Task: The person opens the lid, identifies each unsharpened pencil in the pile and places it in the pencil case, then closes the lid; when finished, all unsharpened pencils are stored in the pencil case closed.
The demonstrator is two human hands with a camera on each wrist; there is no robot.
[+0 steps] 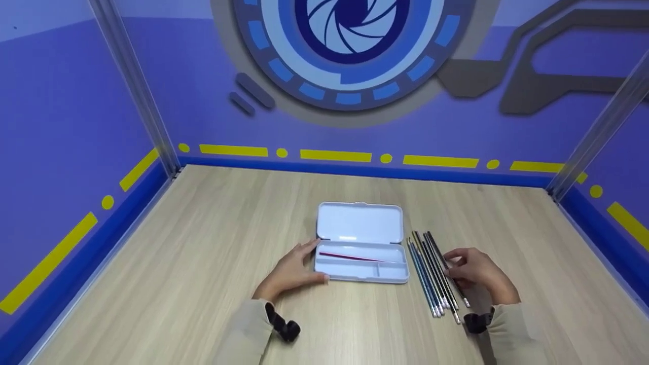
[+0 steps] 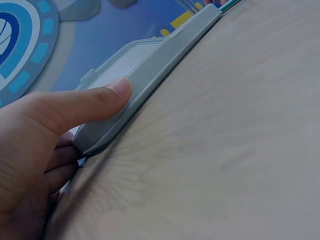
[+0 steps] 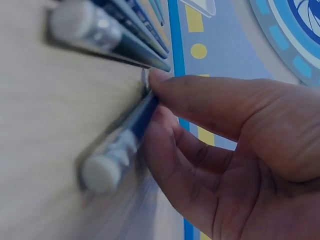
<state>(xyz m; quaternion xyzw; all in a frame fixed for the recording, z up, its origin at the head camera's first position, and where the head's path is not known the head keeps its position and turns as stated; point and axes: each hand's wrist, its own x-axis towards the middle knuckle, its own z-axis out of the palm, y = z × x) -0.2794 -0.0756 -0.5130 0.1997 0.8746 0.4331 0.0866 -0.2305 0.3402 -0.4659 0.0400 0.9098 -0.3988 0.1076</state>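
Note:
An open white pencil case [image 1: 361, 243] lies on the wooden table [image 1: 203, 263], its lid flat behind the tray. One red pencil [image 1: 350, 256] lies in the tray. My left hand [image 1: 296, 268] holds the case's left end, the thumb [image 2: 90, 102] lying along its front wall [image 2: 150, 75]. Right of the case lies a row of several dark pencils [image 1: 433, 274] with white erasers. My right hand [image 1: 474, 268] pinches the rightmost pencil [image 3: 127, 137] of that row against the tabletop between thumb and fingertips [image 3: 165, 80].
Purple walls with yellow markings close the table on three sides, with metal posts [image 1: 137, 86] at the back corners. Bare wood surrounds the case and pencils. A black wrist camera mount [image 1: 284, 327] sits on each sleeve.

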